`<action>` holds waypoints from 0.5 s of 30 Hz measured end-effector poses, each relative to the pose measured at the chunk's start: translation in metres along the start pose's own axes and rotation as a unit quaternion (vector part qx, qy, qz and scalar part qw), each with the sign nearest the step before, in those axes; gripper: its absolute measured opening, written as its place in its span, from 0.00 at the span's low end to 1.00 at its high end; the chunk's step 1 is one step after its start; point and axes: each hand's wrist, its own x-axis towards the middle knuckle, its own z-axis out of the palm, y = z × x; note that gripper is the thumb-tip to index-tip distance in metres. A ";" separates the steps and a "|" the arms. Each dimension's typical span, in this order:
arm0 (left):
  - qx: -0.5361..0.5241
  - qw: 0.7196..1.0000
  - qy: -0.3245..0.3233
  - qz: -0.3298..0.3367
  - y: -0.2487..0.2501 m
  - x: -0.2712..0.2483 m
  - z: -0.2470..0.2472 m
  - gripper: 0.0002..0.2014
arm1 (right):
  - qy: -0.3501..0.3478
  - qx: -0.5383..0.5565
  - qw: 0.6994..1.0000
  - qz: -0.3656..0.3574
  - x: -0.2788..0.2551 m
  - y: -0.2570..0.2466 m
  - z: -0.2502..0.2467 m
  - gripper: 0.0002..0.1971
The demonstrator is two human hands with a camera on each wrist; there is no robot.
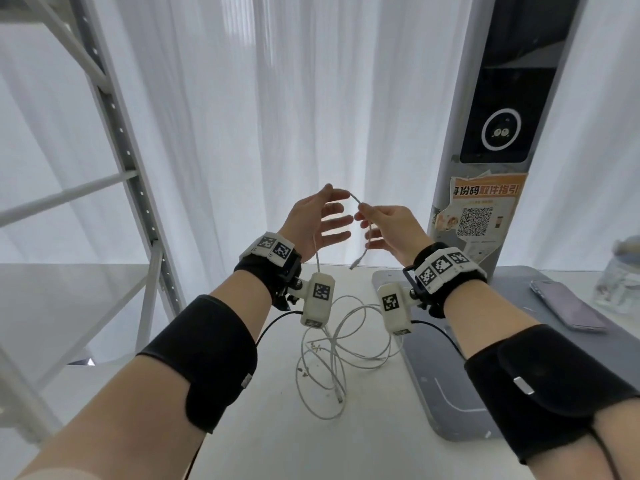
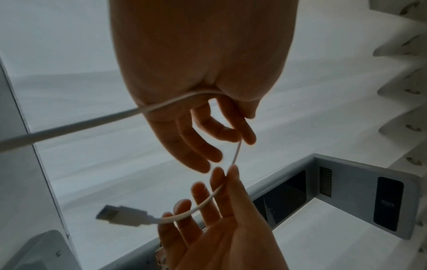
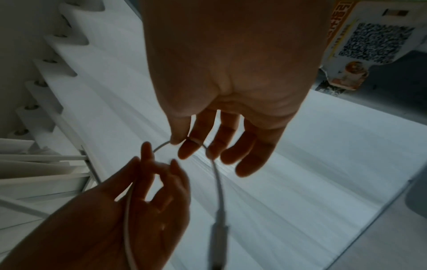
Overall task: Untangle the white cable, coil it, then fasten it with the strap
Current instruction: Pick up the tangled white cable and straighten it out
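Note:
My two hands are raised above the table, holding one end of the white cable (image 1: 354, 197) between them. My left hand (image 1: 337, 195) pinches it with thumb and forefinger, its other fingers spread straight. A short arc away, my right hand (image 1: 360, 211) pinches the cable, and the USB plug (image 1: 355, 263) dangles below it. From the left hand the cable drops to a loose tangle (image 1: 332, 344) on the white table (image 1: 263, 427). The left wrist view shows the cable (image 2: 92, 122) crossing my left palm and the plug (image 2: 122, 215). In the right wrist view the plug (image 3: 219, 230) hangs blurred.
A grey mat (image 1: 450, 393) lies on the table to the right with a phone (image 1: 568, 310) on it. A glass jar (image 1: 620, 285) stands at the far right. A grey pillar with a QR poster (image 1: 478, 216) rises behind, and a metal shelf frame (image 1: 114, 133) stands left.

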 end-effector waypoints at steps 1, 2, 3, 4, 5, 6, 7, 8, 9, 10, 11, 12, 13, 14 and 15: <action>-0.003 1.000 0.013 0.002 -0.002 0.001 0.000 0.16 | -0.004 -0.006 1.000 0.005 -0.001 0.002 0.001 0.14; -0.007 1.000 0.025 0.005 -0.003 0.002 -0.001 0.16 | -0.006 -0.021 1.000 0.010 -0.002 0.003 0.001 0.13; -0.014 0.999 0.035 0.007 -0.005 0.003 -0.002 0.15 | -0.006 -0.051 0.999 0.012 -0.003 0.004 0.001 0.13; -0.025 0.999 0.044 0.008 -0.007 0.003 -0.003 0.15 | -0.008 -0.086 0.996 0.016 -0.005 0.006 0.001 0.12; -0.036 0.998 0.052 0.009 -0.008 0.004 -0.005 0.15 | -0.017 -0.104 0.994 0.027 -0.007 0.006 0.001 0.12; -0.050 0.997 0.059 0.009 -0.008 0.004 -0.007 0.16 | -0.036 -0.095 0.994 0.046 -0.009 0.008 0.000 0.13; -0.064 0.996 0.062 0.009 -0.009 0.005 -0.008 0.16 | -0.061 -0.069 0.993 0.069 -0.010 0.008 0.001 0.14; -0.077 0.995 0.063 0.009 -0.009 0.005 -0.010 0.16 | -0.085 -0.042 0.991 0.090 -0.012 0.008 0.001 0.15; -0.085 0.994 0.061 0.008 -0.010 0.005 -0.010 0.15 | -0.106 -0.024 0.989 0.104 -0.014 0.009 0.002 0.15; -0.090 0.994 0.061 0.008 -0.011 0.006 -0.011 0.15 | -0.124 -0.013 0.986 0.111 -0.016 0.009 0.003 0.15; -0.095 0.994 0.060 0.009 -0.012 0.006 -0.010 0.15 | -0.142 -0.006 0.983 0.113 -0.018 0.009 0.005 0.14; -0.103 0.993 0.059 0.010 -0.013 0.007 -0.010 0.15 | -0.160 -0.003 0.981 0.114 -0.019 0.009 0.006 0.14; -0.114 0.992 0.058 0.010 -0.014 0.007 -0.010 0.14 | -0.176 -0.003 0.978 0.116 -0.021 0.009 0.007 0.13; -0.124 0.991 0.057 0.008 -0.014 0.008 -0.009 0.14 | -0.190 -0.004 0.975 0.118 -0.022 0.011 0.008 0.12; -0.131 0.990 0.055 0.007 -0.014 0.008 -0.009 0.13 | -0.201 -0.007 0.972 0.122 -0.023 0.012 0.009 0.11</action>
